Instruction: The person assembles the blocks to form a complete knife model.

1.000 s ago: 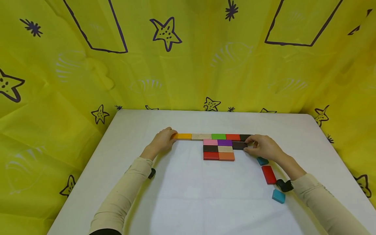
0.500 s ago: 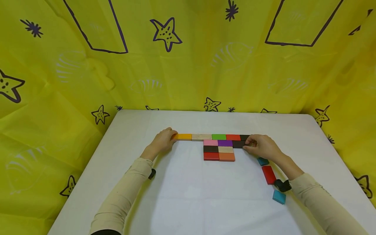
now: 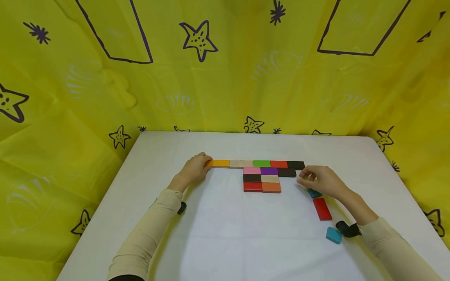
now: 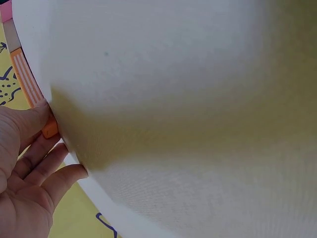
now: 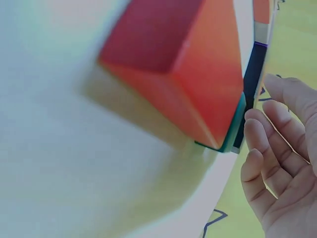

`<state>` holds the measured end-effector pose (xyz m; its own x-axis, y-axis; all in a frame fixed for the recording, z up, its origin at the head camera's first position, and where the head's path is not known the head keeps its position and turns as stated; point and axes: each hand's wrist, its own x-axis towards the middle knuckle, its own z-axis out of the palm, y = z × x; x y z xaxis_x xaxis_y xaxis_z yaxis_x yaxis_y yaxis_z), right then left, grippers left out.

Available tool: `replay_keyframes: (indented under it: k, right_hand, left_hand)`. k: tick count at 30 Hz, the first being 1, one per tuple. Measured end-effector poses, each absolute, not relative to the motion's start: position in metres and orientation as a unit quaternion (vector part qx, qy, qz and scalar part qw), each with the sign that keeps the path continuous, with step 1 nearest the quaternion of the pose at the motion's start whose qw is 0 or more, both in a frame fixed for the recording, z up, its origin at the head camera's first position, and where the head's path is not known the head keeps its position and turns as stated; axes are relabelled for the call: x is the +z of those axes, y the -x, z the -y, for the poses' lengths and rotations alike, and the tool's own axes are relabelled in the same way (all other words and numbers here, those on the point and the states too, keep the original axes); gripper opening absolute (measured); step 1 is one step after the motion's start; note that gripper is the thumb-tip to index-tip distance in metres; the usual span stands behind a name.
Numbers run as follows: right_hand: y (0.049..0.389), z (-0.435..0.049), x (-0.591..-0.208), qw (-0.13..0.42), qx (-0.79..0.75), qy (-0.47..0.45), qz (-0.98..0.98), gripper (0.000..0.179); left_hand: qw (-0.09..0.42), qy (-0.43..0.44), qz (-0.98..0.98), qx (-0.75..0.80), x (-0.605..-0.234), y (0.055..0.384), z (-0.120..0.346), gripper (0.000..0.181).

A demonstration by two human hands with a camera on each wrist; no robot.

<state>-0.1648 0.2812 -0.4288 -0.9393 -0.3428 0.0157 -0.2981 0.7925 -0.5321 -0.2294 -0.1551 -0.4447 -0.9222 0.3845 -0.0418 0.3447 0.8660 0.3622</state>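
Flat coloured wooden blocks lie in rows on the white table [image 3: 246, 234]. My left hand [image 3: 194, 168] pinches the left end of the orange-yellow block [image 3: 220, 164], thumb and fingers on its two sides in the left wrist view. To its right run a plain wood block [image 3: 241, 164], a green, a red and a black block [image 3: 296, 165]. A pink, a purple and another black block [image 3: 287, 172] form the row in front. Just right of that black block is my right hand [image 3: 324, 180], fingers loosely bent, holding nothing and apart from the blocks.
Two shorter rows complete the stack, with a red block [image 3: 252, 187] and an orange block [image 3: 271, 187] at the front. Loose on the right lie a teal block [image 3: 314, 193], a red block [image 3: 322, 209] and a blue block [image 3: 333, 235]. A yellow patterned cloth [image 3: 225, 86] hangs behind.
The front black block was pushed back flush against the row behind it. My right hand then let go and drew away to the right. My left hand stays on the orange-yellow block.
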Motion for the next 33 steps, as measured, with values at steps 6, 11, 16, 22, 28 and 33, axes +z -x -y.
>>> replay_keyframes:
  k: [6, 11, 16, 22, 28, 33]
  right_hand:
    - [0.148, -0.292, -0.429, 0.028, -0.282, 0.185, -0.941, 0.012]
    - [0.136, -0.300, -0.428, 0.029, -0.292, 0.213, -0.932, 0.011]
    - [0.127, -0.312, -0.432, 0.034, -0.309, 0.251, -0.917, 0.016]
    - [0.119, -0.327, -0.436, 0.044, -0.346, 0.295, -0.890, 0.025]
    - [0.114, -0.331, -0.434, 0.068, -0.353, 0.320, -0.877, 0.043]
    - [0.113, -0.330, -0.432, 0.107, -0.338, 0.325, -0.877, 0.051]
  left_hand:
    - [0.058, -0.189, -0.964, 0.178, -0.443, 0.229, 0.155, 0.032]
    - [0.049, -0.197, -0.963, 0.176, -0.445, 0.229, 0.157, 0.030]
    - [0.039, -0.207, -0.962, 0.171, -0.446, 0.229, 0.157, 0.029]
    - [0.043, -0.206, -0.962, 0.171, -0.446, 0.230, 0.157, 0.030]
    - [0.044, -0.202, -0.963, 0.172, -0.446, 0.231, 0.158, 0.030]
    - [0.044, -0.202, -0.963, 0.174, -0.446, 0.230, 0.157, 0.029]
